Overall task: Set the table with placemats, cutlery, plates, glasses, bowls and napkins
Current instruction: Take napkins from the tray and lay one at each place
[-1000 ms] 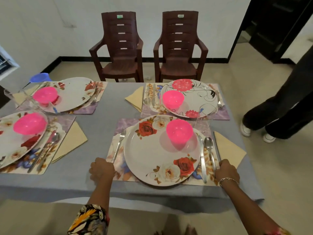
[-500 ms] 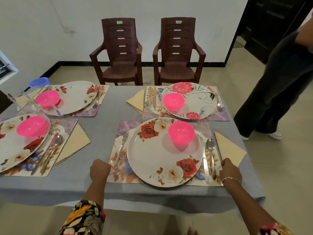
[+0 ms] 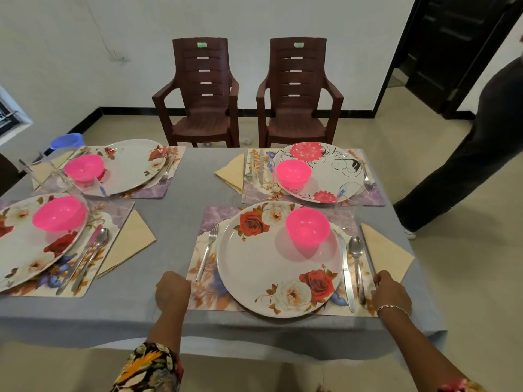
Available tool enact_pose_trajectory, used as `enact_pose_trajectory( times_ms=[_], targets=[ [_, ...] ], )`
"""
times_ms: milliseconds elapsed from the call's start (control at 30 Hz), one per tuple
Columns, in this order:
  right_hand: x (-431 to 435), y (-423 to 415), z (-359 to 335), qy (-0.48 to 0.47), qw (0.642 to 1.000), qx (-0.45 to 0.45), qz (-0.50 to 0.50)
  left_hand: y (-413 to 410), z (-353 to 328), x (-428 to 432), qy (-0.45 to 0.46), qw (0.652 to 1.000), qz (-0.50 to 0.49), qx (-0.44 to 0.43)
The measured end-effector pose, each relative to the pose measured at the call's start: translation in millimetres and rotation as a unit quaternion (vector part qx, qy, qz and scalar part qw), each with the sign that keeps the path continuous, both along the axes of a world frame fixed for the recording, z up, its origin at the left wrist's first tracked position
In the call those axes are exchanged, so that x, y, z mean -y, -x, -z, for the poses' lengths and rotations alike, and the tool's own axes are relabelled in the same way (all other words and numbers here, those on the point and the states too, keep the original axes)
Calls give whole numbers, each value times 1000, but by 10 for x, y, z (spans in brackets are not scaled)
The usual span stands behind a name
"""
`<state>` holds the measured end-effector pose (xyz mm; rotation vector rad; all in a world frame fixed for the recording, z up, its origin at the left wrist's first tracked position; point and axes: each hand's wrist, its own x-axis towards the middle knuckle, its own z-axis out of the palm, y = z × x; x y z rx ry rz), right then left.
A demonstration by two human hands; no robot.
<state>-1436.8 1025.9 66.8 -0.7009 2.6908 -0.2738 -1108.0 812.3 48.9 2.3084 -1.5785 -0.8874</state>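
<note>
The near floral placemat (image 3: 208, 295) lies on the grey tablecloth (image 3: 169, 222). It carries a rose plate (image 3: 260, 267) with a pink bowl (image 3: 307, 227), a fork (image 3: 208, 250) on its left, a knife (image 3: 345, 273) and a spoon (image 3: 357, 258) on its right. A clear glass (image 3: 346, 205) stands behind the plate. A yellow napkin (image 3: 389, 250) lies to the right. My left hand (image 3: 172, 291) grips the placemat's left edge with curled fingers. My right hand (image 3: 390, 292) grips its right edge beside the napkin.
Three more place settings with plates, pink bowls, cutlery and napkins fill the left and far side of the table. Two brown chairs (image 3: 203, 94) stand behind it. A person in dark trousers (image 3: 467, 154) stands at the right. A blue tub (image 3: 68, 141) sits at far left.
Both hands stay at the placemat's two edges. The view has tilted up a little, and the person at the right has moved further away.
</note>
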Motion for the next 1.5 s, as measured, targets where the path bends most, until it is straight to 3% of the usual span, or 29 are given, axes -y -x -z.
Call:
enact_pose_trajectory(
  times_ms=[300, 433, 800, 1133, 1500],
  targets=[
    [-75, 66, 113, 36, 999, -31, -10, 184, -61, -300, 120, 992, 4, 49],
    [-181, 177, 117, 71, 996, -34, -30, 498, -142, -494, 202, 978, 51, 12],
    [-477, 807, 197, 175, 973, -33, -148, 1760, -114, -1319, 296, 926, 223, -75],
    [-788, 1793, 44, 173, 925, 3, -338, 2952, -182, -2091, 309, 932, 162, -98],
    [-304, 2652, -84, 169, 893, 20, -416, 3448, -221, -1998, 328, 937, 21, -119]
  ],
)
